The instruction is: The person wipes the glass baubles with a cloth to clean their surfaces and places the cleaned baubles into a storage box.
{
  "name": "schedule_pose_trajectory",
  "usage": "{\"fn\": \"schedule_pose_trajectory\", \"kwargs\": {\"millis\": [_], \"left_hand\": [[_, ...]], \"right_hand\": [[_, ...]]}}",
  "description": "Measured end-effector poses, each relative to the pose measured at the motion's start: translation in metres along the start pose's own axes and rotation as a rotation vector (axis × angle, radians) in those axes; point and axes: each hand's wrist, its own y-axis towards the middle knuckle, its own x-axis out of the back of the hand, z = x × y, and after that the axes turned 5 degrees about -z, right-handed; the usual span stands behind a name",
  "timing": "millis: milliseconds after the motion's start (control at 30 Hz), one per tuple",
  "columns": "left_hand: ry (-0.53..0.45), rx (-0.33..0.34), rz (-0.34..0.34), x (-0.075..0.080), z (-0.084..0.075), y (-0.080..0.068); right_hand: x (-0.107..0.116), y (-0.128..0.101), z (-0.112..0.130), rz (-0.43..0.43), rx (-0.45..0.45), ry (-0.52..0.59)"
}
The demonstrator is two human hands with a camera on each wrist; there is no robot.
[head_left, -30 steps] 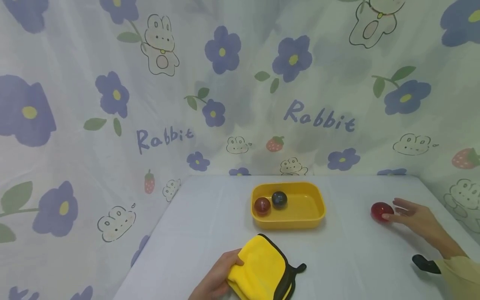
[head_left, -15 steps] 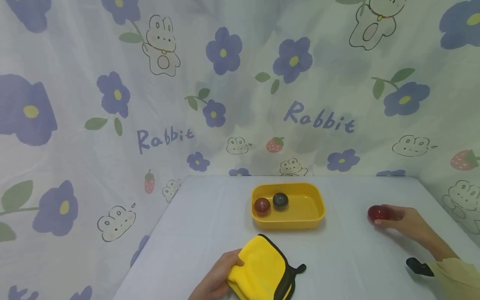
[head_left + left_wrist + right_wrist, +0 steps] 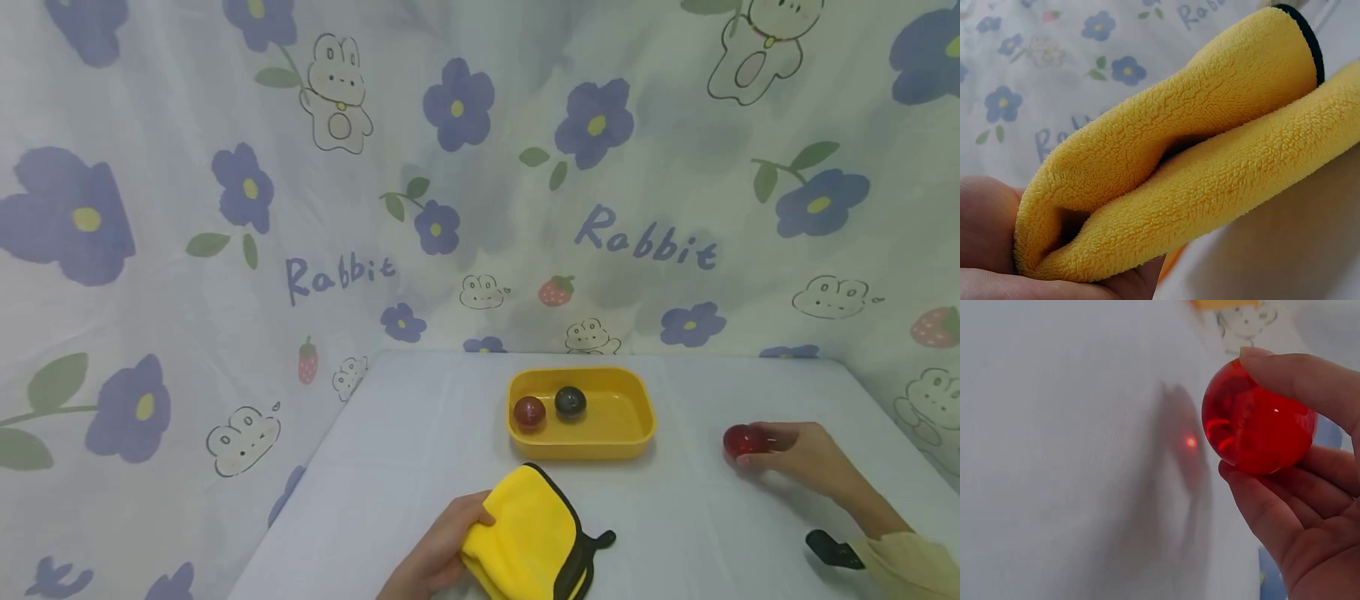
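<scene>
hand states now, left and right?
Left hand: grip closed on the folded yellow cloth.
Right hand: grip closed on the red ball.

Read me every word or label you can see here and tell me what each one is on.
"Rabbit": on the flowered backdrop cloth, left of centre, in blue handwriting.
"Rabbit": on the same cloth, right of centre above the yellow tray.
Left wrist view: a few blue letters on the cloth, cut off and too blurred to read.
The tray, yellow towel and red ball carry no text.
</scene>
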Motion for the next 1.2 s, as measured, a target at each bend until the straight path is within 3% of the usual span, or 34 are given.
{"fn": "schedule_pose_trajectory", "kwargs": {"millis": [333,600,833,1000,1200], "left_hand": [[-0.003,-0.155,0.091,-0.006,-0.04,0.001],[0.037,-0.276,0.057,-0.005,-0.09,0.0],[-0.037,-0.34,0.028,-0.016,-0.129,0.004],[-0.101,-0.389,0.015,-0.032,-0.143,0.013],[-0.151,-0.416,-0.027,-0.054,-0.145,0.022]], "right_hand": [[-0.005,-0.013,0.052,-0.019,0.037,0.107],[-0.003,-0.024,0.109,-0.069,0.119,0.21],[-0.006,-0.031,0.156,-0.077,0.206,0.342],[-0.009,-0.034,0.183,-0.089,0.28,0.424],[-0.017,-0.039,0.204,-0.09,0.316,0.51]]}}
